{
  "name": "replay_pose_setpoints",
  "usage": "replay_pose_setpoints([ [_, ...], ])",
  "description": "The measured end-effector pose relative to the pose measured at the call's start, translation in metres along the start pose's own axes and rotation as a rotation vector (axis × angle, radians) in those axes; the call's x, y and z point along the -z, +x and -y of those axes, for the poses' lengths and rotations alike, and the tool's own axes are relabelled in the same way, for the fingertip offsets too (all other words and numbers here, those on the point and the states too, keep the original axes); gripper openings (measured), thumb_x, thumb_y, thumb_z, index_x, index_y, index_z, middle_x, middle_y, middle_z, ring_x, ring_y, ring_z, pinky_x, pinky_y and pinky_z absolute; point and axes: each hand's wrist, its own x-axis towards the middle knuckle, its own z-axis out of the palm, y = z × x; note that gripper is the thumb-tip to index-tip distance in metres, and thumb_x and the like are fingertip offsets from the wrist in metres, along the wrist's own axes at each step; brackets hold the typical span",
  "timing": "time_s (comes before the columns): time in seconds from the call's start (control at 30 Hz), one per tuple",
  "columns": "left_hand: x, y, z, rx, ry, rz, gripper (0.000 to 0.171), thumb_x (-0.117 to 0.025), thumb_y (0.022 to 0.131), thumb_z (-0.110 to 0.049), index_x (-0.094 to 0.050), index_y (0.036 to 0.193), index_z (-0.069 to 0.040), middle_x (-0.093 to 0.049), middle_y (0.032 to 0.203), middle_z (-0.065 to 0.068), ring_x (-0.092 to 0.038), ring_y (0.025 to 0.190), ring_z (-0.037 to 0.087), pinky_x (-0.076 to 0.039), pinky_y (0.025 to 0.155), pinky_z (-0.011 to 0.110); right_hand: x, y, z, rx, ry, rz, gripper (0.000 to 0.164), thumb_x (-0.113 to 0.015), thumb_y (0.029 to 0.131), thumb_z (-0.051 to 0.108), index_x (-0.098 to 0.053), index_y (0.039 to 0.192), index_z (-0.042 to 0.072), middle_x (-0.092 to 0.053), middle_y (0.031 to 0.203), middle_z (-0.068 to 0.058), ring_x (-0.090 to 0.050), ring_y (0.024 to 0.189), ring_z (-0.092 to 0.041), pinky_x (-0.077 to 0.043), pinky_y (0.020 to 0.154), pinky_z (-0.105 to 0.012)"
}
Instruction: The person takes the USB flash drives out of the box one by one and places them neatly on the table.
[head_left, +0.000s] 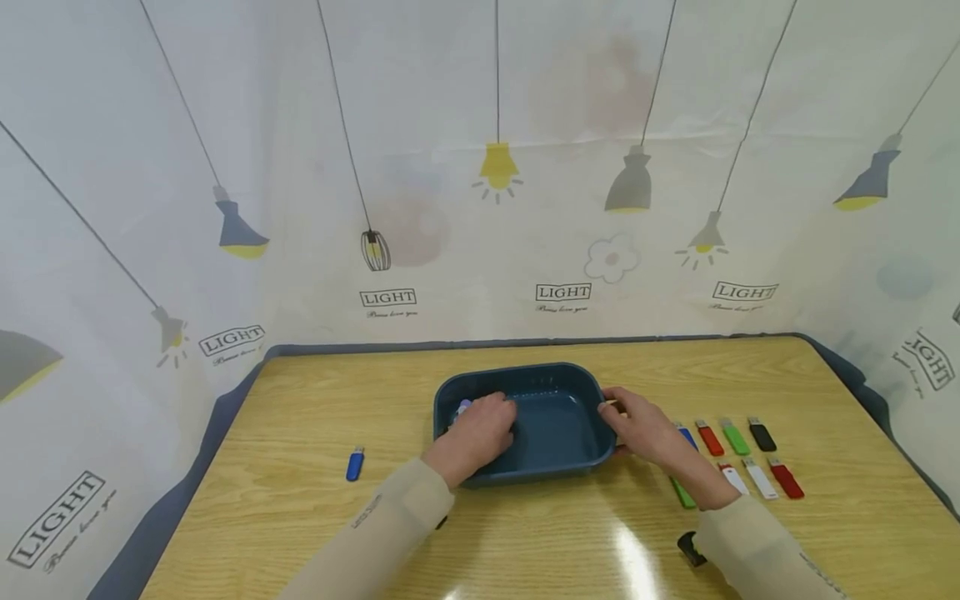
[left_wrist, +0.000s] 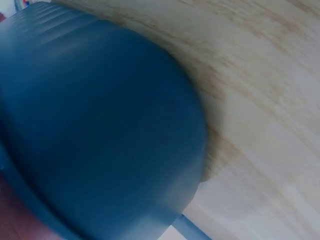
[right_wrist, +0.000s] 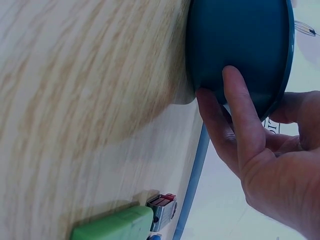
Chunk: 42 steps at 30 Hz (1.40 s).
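A dark blue plastic basin [head_left: 558,475] stands at the middle of the table. My right hand [head_left: 640,425] grips its right end; in the right wrist view the thumb is at the rim and straighter fingers [right_wrist: 237,95] lie against the outer wall. Reaching over the near side, my left hand [head_left: 480,433] is inside the basin's left part with bent fingers. A small purple and white thing [head_left: 464,407] shows just beyond it, partly covered by that hand. I cannot tell whether the left fingers hold anything.
One blue USB stick [head_left: 355,464] lies left of the basin. To the right lie several USB sticks in two rows, among them a red one [head_left: 708,437], a black one [head_left: 761,435] and a green one [head_left: 682,493], partly behind my right forearm. A patterned curtain [head_left: 480,275] hangs behind the table.
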Motion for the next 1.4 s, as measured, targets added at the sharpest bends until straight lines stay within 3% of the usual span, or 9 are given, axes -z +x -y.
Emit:
replay_pose_setpoints([
  [0.33,0.025,-0.014,0.000,0.100,-0.144,-0.061,0.016,-0.073,0.097,-0.014,-0.070,0.111,-0.008,-0.063,0.101,0.006,-0.063,0.091,0.022,-0.059,0.077,0.036,0.000,-0.001,-0.001,0.002,0.003,-0.002,0.050,-0.045,0.111,0.019,-0.037,0.151,-0.011,-0.051,0.138,-0.036,-0.065,0.112,-0.044,-0.066,0.074,-0.044],
  [0.6,0.038,-0.034,0.010,0.074,-0.157,-0.178,0.016,-0.073,0.096,-0.011,-0.066,0.110,-0.007,-0.062,0.099,0.008,-0.060,0.086,0.023,-0.058,0.074,0.037,-0.001,0.000,-0.002,0.006,0.004,-0.005,0.051,-0.045,0.111,0.019,-0.037,0.151,-0.011,-0.050,0.139,-0.037,-0.065,0.112,-0.045,-0.066,0.074,-0.043],
  [0.97,0.054,-0.058,0.028,0.235,-0.226,-0.236,0.022,-0.075,0.094,-0.012,-0.067,0.113,-0.005,-0.064,0.109,0.010,-0.062,0.095,0.023,-0.060,0.083,0.040,-0.001,-0.001,0.000,0.006,0.011,-0.004,0.051,-0.045,0.111,0.019,-0.036,0.152,-0.011,-0.050,0.138,-0.037,-0.065,0.110,-0.044,-0.066,0.075,-0.044],
  [1.1,0.058,-0.065,0.037,0.307,-0.257,-0.244,0.022,-0.075,0.094,-0.012,-0.066,0.113,-0.004,-0.064,0.107,0.009,-0.060,0.092,0.021,-0.060,0.080,0.038,-0.001,0.000,-0.001,0.003,0.007,-0.005,0.050,-0.045,0.111,0.018,-0.037,0.151,-0.011,-0.051,0.137,-0.037,-0.065,0.110,-0.044,-0.066,0.075,-0.044],
  [1.4,0.059,-0.087,0.065,0.362,-0.284,-0.310,0.020,-0.074,0.093,-0.009,-0.067,0.109,-0.002,-0.065,0.100,0.009,-0.064,0.089,0.023,-0.059,0.076,0.041,-0.001,0.000,-0.001,0.005,0.011,-0.001,0.052,-0.045,0.111,0.018,-0.035,0.152,-0.012,-0.049,0.139,-0.038,-0.065,0.112,-0.045,-0.066,0.076,-0.044],
])
